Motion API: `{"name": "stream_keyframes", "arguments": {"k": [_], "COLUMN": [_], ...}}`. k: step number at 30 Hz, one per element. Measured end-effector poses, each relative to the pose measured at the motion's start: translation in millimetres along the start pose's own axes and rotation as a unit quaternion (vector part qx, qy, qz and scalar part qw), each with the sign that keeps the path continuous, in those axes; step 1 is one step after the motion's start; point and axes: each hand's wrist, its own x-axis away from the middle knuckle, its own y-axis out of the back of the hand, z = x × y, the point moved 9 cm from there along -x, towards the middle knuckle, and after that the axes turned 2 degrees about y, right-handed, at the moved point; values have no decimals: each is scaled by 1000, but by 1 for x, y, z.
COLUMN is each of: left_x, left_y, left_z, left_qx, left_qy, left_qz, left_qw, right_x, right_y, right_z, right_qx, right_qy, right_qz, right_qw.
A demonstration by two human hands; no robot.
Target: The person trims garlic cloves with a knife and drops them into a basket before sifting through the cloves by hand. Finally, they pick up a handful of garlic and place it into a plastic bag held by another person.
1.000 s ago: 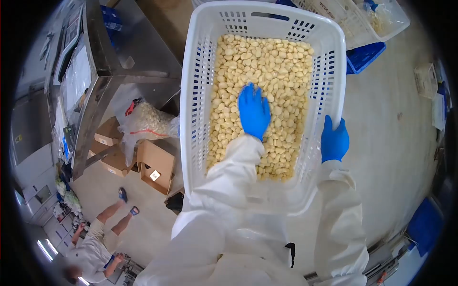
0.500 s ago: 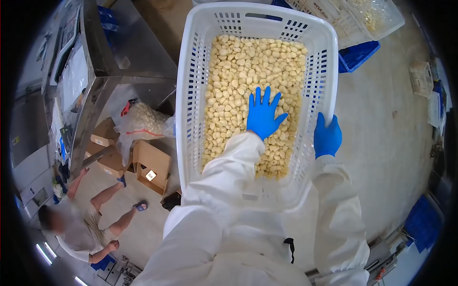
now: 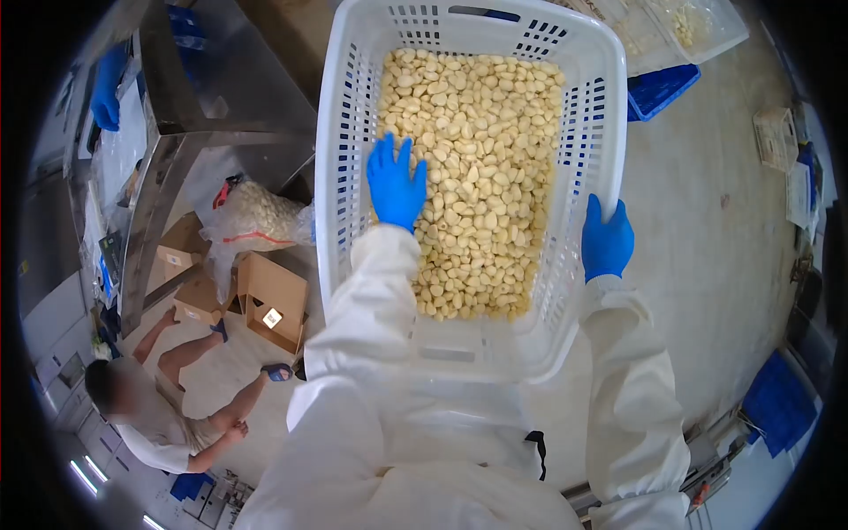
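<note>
A white slotted plastic basket (image 3: 473, 334) stands in front of me, with a broad layer of peeled garlic cloves (image 3: 486, 168) in it. My left hand (image 3: 397, 185), in a blue glove, lies palm down on the cloves by the left wall. Its fingers are stretched out and somewhat spread, and it holds nothing. At the right side, my right hand (image 3: 607, 238), also in a blue glove, is closed over the basket's rim; part of its fingers is hidden behind the rim.
A person (image 3: 159, 406) is at the lower left near open cardboard boxes (image 3: 271, 300). Beside the basket lies a clear bag of pale pieces (image 3: 256, 216). A steel machine (image 3: 238, 79) stands upper left, with a blue glove-like shape (image 3: 108, 88). A blue crate (image 3: 662, 91) is behind right.
My left hand has moved left across the cloves, from the middle to the left wall. My right hand stays on the rim. A blue glove-like shape now shows at the upper left.
</note>
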Motion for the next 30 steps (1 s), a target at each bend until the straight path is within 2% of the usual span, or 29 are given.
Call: {"name": "stream_keyframes", "arguments": {"k": [2, 5, 8, 9, 14, 18, 19, 22, 24, 25, 28, 30], "left_x": [-13, -3, 27, 39, 90, 99, 93, 59, 28, 12, -26, -35], "left_y": [-15, -35, -26, -25, -17, -3, 7, 10, 5, 2, -35, -73], "left_z": [13, 9, -7, -16, -71, -101, -106, -81, -49, -44, -27, -35], "left_qx": [-61, -88, -58, -56, 37, 95, 116, 144, 110, 35, -60, -90], "left_qy": [-6, 31, 37, 53, 1, -65, -79, -49, -37, -33, -2, 6], "left_qz": [2, 64, 40, 65, 143, 195, 177, 121, 22, 22, 20, 115], "left_qw": [998, 994, 997, 995, 989, 974, 974, 981, 993, 999, 998, 989], "right_x": [-1, 0, -2, -1, -2, -2, -2, -2, -1, -1, -1, -2], "right_y": [0, -2, -2, -2, -4, -3, -3, -1, 0, 1, 1, -1], "right_z": [0, -2, -2, -2, -4, -3, -3, -1, 0, 1, 0, -3], "right_qx": [-6, 5, 12, 14, 17, 11, 9, 7, 9, 7, 1, -3], "right_qy": [1, -2, -3, -3, -10, -5, -7, -9, -6, -8, -12, -11], "right_qz": [-3, 5, 7, 7, 10, 5, 7, 10, 7, 8, 4, 1], "right_qw": [1000, 1000, 1000, 1000, 1000, 1000, 1000, 1000, 1000, 1000, 1000, 1000]}}
